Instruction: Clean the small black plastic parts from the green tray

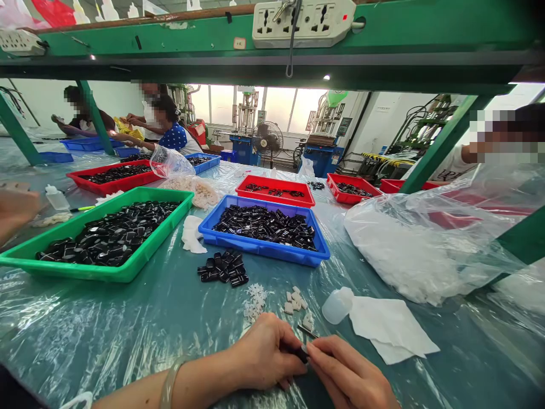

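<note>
Ahead of the hands (298, 358), black parts (223, 268), white bits (255, 301) and a bottle (337, 305) crowd the surface (128, 324); bare film lies open left.

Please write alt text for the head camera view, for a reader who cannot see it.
Two bare hands, left hand and right hand, pinch a small black part over a plastic-covered table. Beyond them lie a pile of black parts, small white pieces, a blue tray and a green tray of black parts. Other people work further back.
</note>
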`<act>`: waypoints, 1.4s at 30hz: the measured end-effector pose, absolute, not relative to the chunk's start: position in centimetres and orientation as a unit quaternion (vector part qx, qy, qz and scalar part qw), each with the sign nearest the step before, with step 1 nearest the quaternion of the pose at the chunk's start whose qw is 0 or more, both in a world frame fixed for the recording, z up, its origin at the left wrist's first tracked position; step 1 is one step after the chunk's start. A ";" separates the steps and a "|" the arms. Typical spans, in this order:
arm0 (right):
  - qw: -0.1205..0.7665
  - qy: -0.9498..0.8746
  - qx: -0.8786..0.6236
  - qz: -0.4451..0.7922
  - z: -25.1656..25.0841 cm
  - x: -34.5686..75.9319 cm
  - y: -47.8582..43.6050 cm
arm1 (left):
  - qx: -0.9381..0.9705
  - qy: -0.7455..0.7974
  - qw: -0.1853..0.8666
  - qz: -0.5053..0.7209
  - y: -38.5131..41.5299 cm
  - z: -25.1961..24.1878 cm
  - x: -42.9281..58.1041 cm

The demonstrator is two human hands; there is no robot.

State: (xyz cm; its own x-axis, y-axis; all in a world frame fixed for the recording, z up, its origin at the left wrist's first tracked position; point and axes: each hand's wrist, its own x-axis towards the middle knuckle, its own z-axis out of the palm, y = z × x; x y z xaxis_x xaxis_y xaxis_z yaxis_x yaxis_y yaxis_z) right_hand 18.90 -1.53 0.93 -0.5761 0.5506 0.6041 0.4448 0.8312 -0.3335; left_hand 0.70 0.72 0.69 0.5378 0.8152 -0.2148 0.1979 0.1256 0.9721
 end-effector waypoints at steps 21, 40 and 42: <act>0.387 -0.856 -0.309 0.146 0.0 17.9 -1.6 | 0.621 0.403 0.622 0.257 0.7 1.1 0.5; 0.411 -0.819 -0.350 0.195 0.9 17.8 -1.4 | 0.542 0.353 0.719 0.254 1.1 2.9 -0.4; 0.418 -0.824 -0.337 0.183 1.0 17.8 -1.5 | 0.548 0.348 0.718 0.252 1.1 2.8 -0.4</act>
State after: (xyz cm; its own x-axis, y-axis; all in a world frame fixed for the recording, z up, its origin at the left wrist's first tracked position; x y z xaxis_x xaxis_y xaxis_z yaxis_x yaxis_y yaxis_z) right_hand 17.81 -1.48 1.04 -0.4234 0.7084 0.5647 0.4032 0.7056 -0.5828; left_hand -0.40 1.09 2.85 0.6311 0.7427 -0.2240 0.0194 0.2736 0.9617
